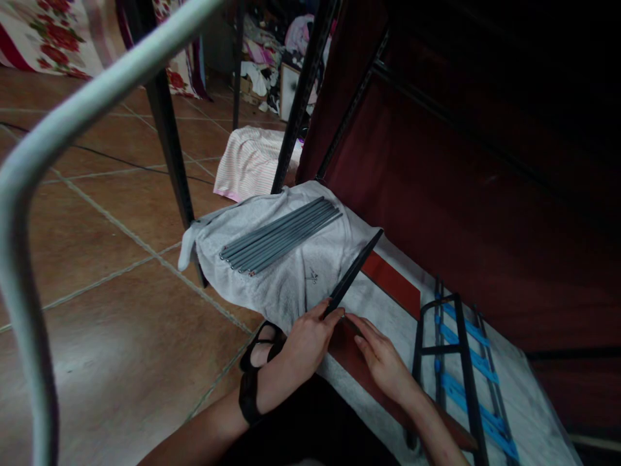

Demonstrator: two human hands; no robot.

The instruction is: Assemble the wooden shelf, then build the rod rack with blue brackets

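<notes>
Left hand: my fingers pinched on near end of black rod.
Right hand: fingers loose, flat on cloth just beside rod end.
Rod: angled far-right over white towel.
Far-left: bundle of grey tubes.

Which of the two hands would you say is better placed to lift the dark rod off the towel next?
Probably the left hand: its fingertips already pinch the near end of the dark rod. The right hand lies open beside it, near the end but not gripping, with the grey rods farther off.
</notes>
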